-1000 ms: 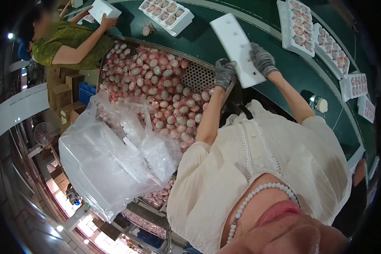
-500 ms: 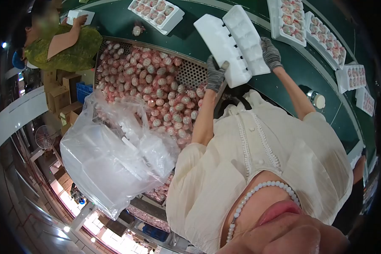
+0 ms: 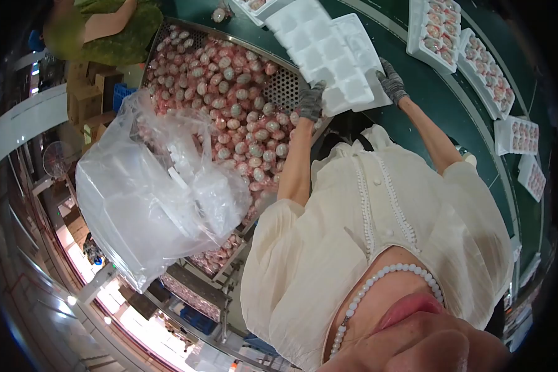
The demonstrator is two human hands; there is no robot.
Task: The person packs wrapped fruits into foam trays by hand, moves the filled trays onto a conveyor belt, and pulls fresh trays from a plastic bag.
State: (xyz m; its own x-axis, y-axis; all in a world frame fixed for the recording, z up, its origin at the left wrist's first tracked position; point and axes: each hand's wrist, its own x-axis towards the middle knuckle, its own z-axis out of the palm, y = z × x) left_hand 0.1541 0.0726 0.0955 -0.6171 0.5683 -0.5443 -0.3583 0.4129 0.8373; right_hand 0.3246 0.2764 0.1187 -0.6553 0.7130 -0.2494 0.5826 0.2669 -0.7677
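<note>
Two white foam trays with square hollows are side by side and partly overlapping above the green conveyor. My left hand (image 3: 311,100), in a grey knit glove, grips the near left edge of the left foam tray (image 3: 316,46), whose hollows face up. On the other side my right hand (image 3: 392,82), gloved alike, holds the right edge of the right foam tray (image 3: 361,46). No balls sit in either tray. Just left of my left hand lies a metal bin with a perforated floor (image 3: 281,93), heaped with pink-and-white wrapped balls (image 3: 229,93).
A large clear plastic bag (image 3: 149,198) with white trays inside lies over the bin's near side. Filled trays (image 3: 437,31) line the far side of the green conveyor (image 3: 425,99). One wrapped ball (image 3: 218,14) rests at the bin's far edge. A co-worker's arm (image 3: 108,22) shows upper left.
The two trays have tilted so their hollows now face up, and they overlap more. The whole view has shifted, leaving the co-worker and the far filled tray nearer the top edge.
</note>
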